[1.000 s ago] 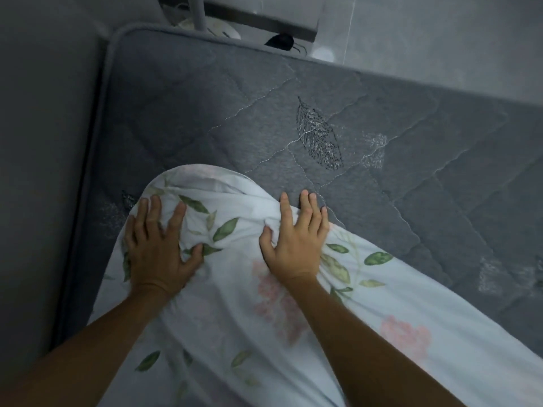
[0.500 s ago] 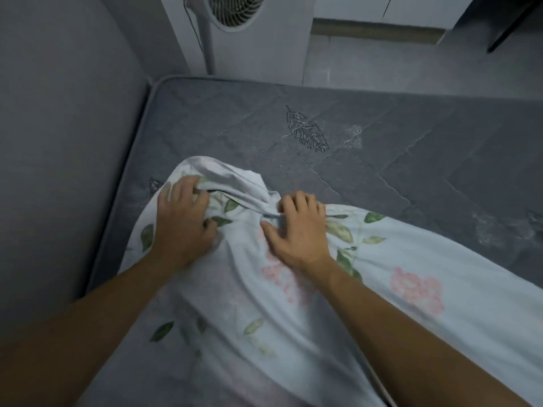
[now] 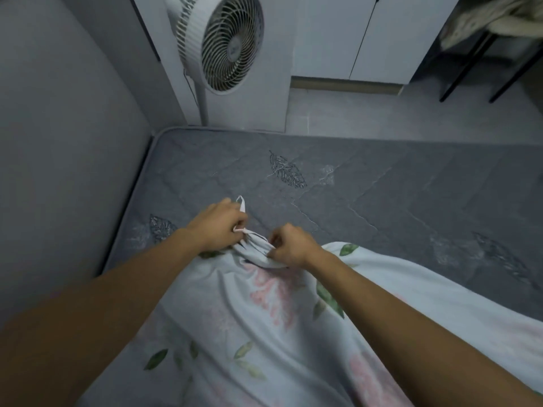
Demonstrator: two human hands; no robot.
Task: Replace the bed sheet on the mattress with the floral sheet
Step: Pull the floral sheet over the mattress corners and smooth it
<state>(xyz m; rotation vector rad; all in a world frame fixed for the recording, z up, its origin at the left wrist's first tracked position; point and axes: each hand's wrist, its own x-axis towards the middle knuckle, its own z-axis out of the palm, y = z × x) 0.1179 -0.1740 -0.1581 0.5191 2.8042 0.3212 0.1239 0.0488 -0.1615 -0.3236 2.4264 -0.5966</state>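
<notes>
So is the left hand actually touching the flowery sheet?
Touching. The head view shows the left hand pinching the bunched edge of the floral sheet, its fingers curled round the fabric.

Mattress (image 3: 396, 201): on the floor (image 3: 411, 116), its left edge along the wall (image 3: 58, 142).
Floral sheet (image 3: 264, 333): on the mattress's near part; far part and right side uncovered.
Left hand (image 3: 216, 227): at the sheet's far bunched edge, left of the right hand (image 3: 289, 245), near it.
Fan (image 3: 217, 42): behind the mattress's far left corner.
Cabinet (image 3: 367, 36): right of the fan, behind the floor.
Chair legs (image 3: 464, 69): far right.
</notes>
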